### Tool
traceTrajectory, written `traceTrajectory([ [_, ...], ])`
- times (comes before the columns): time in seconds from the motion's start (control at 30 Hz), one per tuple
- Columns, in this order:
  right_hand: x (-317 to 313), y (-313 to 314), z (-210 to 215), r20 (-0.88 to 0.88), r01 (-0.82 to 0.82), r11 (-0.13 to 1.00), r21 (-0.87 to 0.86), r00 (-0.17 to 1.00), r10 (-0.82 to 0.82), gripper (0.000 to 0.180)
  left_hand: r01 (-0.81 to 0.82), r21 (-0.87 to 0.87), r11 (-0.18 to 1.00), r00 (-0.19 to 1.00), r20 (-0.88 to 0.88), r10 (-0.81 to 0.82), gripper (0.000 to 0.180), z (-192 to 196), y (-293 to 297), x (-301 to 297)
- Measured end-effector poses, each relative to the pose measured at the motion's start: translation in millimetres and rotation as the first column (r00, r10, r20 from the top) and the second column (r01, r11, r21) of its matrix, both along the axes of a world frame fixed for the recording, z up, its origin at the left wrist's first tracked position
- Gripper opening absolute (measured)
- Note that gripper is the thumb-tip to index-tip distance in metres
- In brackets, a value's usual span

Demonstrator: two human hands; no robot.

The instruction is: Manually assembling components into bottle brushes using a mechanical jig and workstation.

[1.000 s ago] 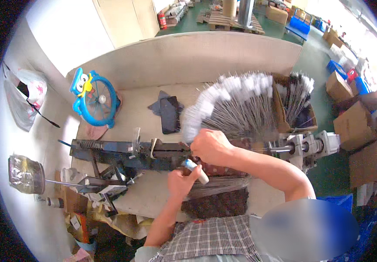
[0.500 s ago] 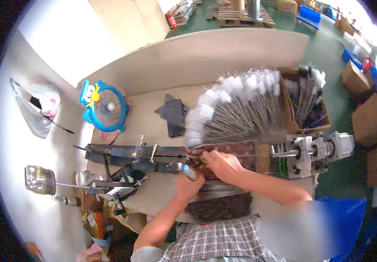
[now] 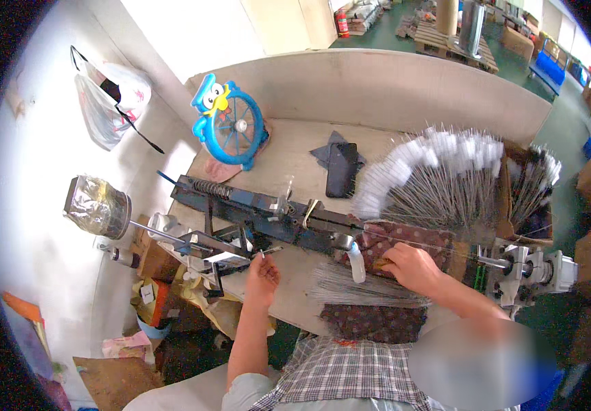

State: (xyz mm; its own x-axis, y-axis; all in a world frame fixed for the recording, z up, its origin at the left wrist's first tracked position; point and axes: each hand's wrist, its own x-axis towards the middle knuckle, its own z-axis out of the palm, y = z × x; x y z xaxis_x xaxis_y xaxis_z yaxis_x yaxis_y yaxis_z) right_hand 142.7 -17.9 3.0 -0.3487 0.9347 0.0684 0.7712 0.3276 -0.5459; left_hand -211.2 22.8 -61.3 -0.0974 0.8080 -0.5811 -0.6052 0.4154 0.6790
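My left hand (image 3: 263, 279) is beside a small black metal stand (image 3: 230, 255) at the front left of the bench; its fingers are curled, and what they pinch, if anything, is too small to make out. My right hand (image 3: 410, 266) rests over a brown dotted cloth (image 3: 377, 236) and pinches a small yellowish-brown piece (image 3: 381, 264). Above it, a thin wire (image 3: 418, 245) runs from the long black metal rail (image 3: 254, 209) to a shaft with clamps (image 3: 507, 262). A handle with a pale grip (image 3: 357, 264) sticks out from the rail, untouched by either hand.
White-tipped wire brushes (image 3: 439, 171) fan out behind the cloth, with more in a cardboard box (image 3: 514, 185). Bare wires (image 3: 364, 286) lie in front. A blue toy-shaped fan (image 3: 234, 127) and a dark phone (image 3: 341, 170) stand farther back. A lamp (image 3: 100, 205) juts out at left.
My left hand has let go of the pale-gripped handle and moved left to the black stand. My right hand has drawn back slightly from the wire. The whole view has turned left.
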Motion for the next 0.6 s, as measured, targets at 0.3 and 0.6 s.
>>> traceTrajectory([
  [0.3, 5.5, -18.5, 34.2, -0.05, -0.007, 0.999, -0.051, 0.999, 0.005, 0.023, -0.172, 0.094, 0.981, 0.979, -0.09, 0.18, 0.014, -6.8, -2.0, 16.8],
  [0.6, 34.9, -4.5, 59.9, -0.229, 0.301, 0.941, 0.155, 0.937, -0.262, 0.018, 0.514, 0.342, 0.787, 0.855, -0.134, -0.501, 0.015, 59.4, -36.9, 209.2],
])
